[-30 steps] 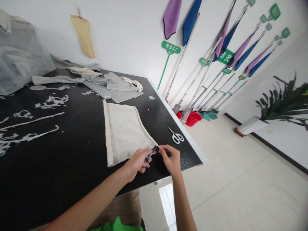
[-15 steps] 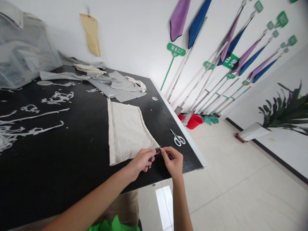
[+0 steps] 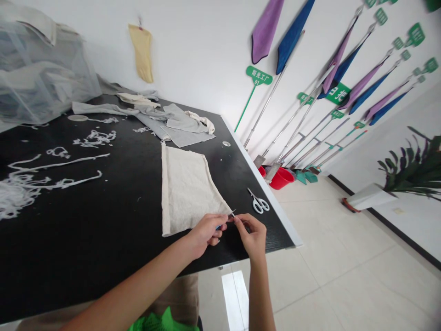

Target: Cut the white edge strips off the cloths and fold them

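A cream cloth bag or panel [image 3: 189,188] with rolled edges lies flat on the black table [image 3: 113,257]. At its near right corner, my left hand [image 3: 208,233] is closed around small blue-handled thread snips [image 3: 232,213], most of them hidden by the fingers. The dark blades point to the right, close against the corner. My right hand [image 3: 252,230] pinches the tip of that corner between thumb and finger, right beside the blades. White-handled scissors [image 3: 259,202] lie on the table just beyond my right hand.
Grey and cream fabric pieces [image 3: 186,124] are heaped at the table's back. Loose white threads [image 3: 20,193] and a translucent bin of cloth [image 3: 44,78] occupy the left. The table's right edge [image 3: 275,202] borders tiled floor, with mops and a red bucket [image 3: 281,178] along the wall.
The view has swung slightly left, so the scene sits farther right in the picture. Both hands stay at the cloth's corner with nearly the same grips.
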Demonstrator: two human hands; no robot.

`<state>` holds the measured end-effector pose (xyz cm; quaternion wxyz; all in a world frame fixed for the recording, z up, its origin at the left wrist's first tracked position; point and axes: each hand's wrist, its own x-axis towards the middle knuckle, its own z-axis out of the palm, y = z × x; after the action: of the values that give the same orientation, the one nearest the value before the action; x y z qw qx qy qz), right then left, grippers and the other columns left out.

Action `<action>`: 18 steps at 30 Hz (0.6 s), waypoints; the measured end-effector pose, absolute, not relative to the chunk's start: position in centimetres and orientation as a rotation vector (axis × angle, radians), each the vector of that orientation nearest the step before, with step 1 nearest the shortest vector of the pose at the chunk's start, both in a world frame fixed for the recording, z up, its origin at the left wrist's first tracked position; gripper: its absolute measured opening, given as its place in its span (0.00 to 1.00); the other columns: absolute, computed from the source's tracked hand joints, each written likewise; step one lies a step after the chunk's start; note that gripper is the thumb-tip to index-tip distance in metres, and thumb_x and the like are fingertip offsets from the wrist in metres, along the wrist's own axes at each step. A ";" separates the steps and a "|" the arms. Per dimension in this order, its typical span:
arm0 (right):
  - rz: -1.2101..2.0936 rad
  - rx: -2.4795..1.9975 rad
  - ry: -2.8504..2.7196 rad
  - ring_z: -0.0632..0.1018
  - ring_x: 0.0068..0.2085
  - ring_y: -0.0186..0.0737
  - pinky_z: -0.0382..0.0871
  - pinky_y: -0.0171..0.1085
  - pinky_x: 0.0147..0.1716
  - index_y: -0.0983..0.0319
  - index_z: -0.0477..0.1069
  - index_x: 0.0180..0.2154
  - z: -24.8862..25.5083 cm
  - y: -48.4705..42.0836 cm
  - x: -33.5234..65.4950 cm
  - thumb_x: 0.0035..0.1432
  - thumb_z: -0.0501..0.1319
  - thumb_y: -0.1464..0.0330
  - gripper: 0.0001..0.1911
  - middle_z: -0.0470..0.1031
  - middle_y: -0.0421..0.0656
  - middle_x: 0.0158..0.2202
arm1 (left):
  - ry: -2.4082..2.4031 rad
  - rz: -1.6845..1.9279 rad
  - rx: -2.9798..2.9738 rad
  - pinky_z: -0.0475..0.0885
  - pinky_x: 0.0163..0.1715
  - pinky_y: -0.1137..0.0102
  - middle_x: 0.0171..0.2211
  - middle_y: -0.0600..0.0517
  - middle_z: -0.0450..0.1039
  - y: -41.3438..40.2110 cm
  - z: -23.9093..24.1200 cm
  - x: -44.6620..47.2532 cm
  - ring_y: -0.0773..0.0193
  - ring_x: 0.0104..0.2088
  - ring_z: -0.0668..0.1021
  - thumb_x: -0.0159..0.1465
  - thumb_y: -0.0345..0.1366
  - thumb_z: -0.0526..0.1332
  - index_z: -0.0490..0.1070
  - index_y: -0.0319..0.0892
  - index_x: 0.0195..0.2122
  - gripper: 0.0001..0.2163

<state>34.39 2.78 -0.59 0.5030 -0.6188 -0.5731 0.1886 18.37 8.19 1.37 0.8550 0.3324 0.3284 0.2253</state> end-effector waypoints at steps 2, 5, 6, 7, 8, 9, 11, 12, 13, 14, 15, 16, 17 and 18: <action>0.465 -1.490 -1.382 0.79 0.33 0.41 0.71 0.37 0.31 0.60 0.77 0.33 -0.5 2.8 34.4 0.60 0.62 0.64 0.08 0.80 0.44 0.32 | 0.687 0.473 0.694 0.38 0.17 0.77 0.27 0.57 0.57 8.2 1.4 18.4 0.78 0.19 0.53 0.54 0.45 0.65 0.69 0.36 0.38 0.18; 0.473 -1.488 -1.386 0.78 0.32 0.41 0.70 0.37 0.31 0.59 0.77 0.32 -0.5 2.7 34.4 0.60 0.62 0.65 0.07 0.80 0.44 0.31 | 0.688 0.480 0.689 0.39 0.17 0.77 0.26 0.57 0.57 8.3 1.3 18.4 0.78 0.19 0.52 0.54 0.45 0.65 0.69 0.36 0.38 0.18; 0.476 -1.485 -1.387 0.78 0.32 0.41 0.70 0.37 0.31 0.60 0.77 0.32 -0.5 2.7 34.4 0.60 0.62 0.65 0.07 0.80 0.44 0.31 | 0.691 0.482 0.688 0.39 0.17 0.77 0.26 0.57 0.58 8.3 1.3 18.4 0.78 0.19 0.52 0.54 0.45 0.66 0.69 0.36 0.38 0.18; 0.480 -1.483 -1.388 0.78 0.32 0.41 0.70 0.38 0.32 0.60 0.77 0.32 -0.5 2.7 34.4 0.60 0.62 0.65 0.07 0.80 0.44 0.31 | 0.695 0.483 0.687 0.39 0.17 0.77 0.26 0.57 0.58 8.3 1.2 18.5 0.78 0.19 0.52 0.53 0.45 0.66 0.69 0.35 0.38 0.18; 0.484 -1.480 -1.390 0.78 0.32 0.41 0.70 0.38 0.32 0.60 0.77 0.32 -0.4 2.7 34.4 0.60 0.62 0.65 0.07 0.79 0.44 0.31 | 0.699 0.483 0.685 0.39 0.17 0.77 0.26 0.57 0.58 8.4 1.2 18.5 0.78 0.19 0.52 0.53 0.45 0.66 0.70 0.35 0.38 0.18; 0.486 -1.480 -1.391 0.78 0.32 0.41 0.70 0.38 0.32 0.60 0.77 0.32 -0.4 2.7 34.4 0.60 0.62 0.65 0.07 0.79 0.44 0.31 | 0.705 0.484 0.684 0.39 0.17 0.77 0.26 0.57 0.58 8.4 1.2 18.5 0.78 0.19 0.52 0.53 0.45 0.66 0.70 0.35 0.38 0.19; 0.481 -1.482 -1.390 0.77 0.32 0.40 0.70 0.37 0.32 0.60 0.77 0.32 -0.4 2.7 34.4 0.60 0.62 0.65 0.07 0.79 0.43 0.31 | 0.718 0.494 0.682 0.39 0.17 0.76 0.26 0.57 0.58 8.4 1.1 18.5 0.78 0.19 0.52 0.53 0.45 0.66 0.70 0.35 0.38 0.19; 0.475 -1.483 -1.386 0.77 0.31 0.40 0.69 0.37 0.31 0.60 0.77 0.32 -0.4 2.7 34.4 0.59 0.62 0.65 0.07 0.79 0.43 0.30 | 0.726 0.504 0.682 0.39 0.17 0.76 0.26 0.57 0.58 8.4 1.0 18.5 0.78 0.19 0.52 0.53 0.44 0.66 0.70 0.34 0.38 0.19; 0.471 -1.482 -1.382 0.77 0.31 0.40 0.69 0.37 0.31 0.60 0.77 0.31 -0.4 2.7 34.4 0.59 0.63 0.65 0.07 0.79 0.43 0.30 | 0.734 0.514 0.684 0.39 0.17 0.76 0.25 0.58 0.57 8.3 1.0 18.6 0.78 0.19 0.52 0.54 0.44 0.65 0.70 0.34 0.38 0.18; 0.472 -1.480 -1.377 0.77 0.31 0.40 0.69 0.37 0.31 0.60 0.77 0.31 -0.4 2.7 34.4 0.59 0.63 0.65 0.07 0.79 0.43 0.30 | 0.739 0.520 0.688 0.39 0.16 0.76 0.25 0.58 0.57 8.3 1.0 18.6 0.78 0.18 0.52 0.54 0.44 0.65 0.71 0.34 0.38 0.18; 0.478 -1.477 -1.374 0.77 0.31 0.40 0.70 0.37 0.31 0.60 0.77 0.31 -0.4 2.7 34.4 0.59 0.63 0.65 0.07 0.79 0.43 0.30 | 0.741 0.520 0.693 0.39 0.16 0.76 0.24 0.58 0.57 8.3 1.0 18.6 0.78 0.18 0.52 0.54 0.43 0.65 0.71 0.34 0.38 0.17; 0.486 -1.475 -1.371 0.77 0.31 0.40 0.70 0.37 0.31 0.60 0.77 0.31 -0.4 2.8 34.4 0.59 0.63 0.65 0.07 0.79 0.44 0.30 | 0.740 0.513 0.697 0.39 0.16 0.76 0.24 0.58 0.57 8.2 1.0 18.6 0.78 0.18 0.52 0.54 0.42 0.65 0.71 0.33 0.37 0.17; 0.493 -1.471 -1.366 0.77 0.31 0.41 0.70 0.37 0.31 0.60 0.77 0.31 -0.4 2.8 34.4 0.59 0.62 0.64 0.08 0.79 0.44 0.30 | 0.738 0.504 0.700 0.39 0.17 0.76 0.24 0.58 0.57 8.2 1.0 18.6 0.78 0.18 0.52 0.54 0.42 0.66 0.72 0.33 0.37 0.16; 0.496 -1.468 -1.356 0.78 0.31 0.41 0.71 0.37 0.31 0.60 0.77 0.31 -0.4 2.8 34.4 0.59 0.62 0.64 0.08 0.79 0.44 0.29 | 0.737 0.495 0.702 0.39 0.17 0.76 0.24 0.58 0.57 8.2 1.0 18.6 0.78 0.18 0.52 0.54 0.42 0.66 0.72 0.33 0.37 0.17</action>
<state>34.40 2.76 -0.39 0.5152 -0.6112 -0.5643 0.2064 18.63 8.21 0.97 0.8441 0.3325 0.3493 0.2343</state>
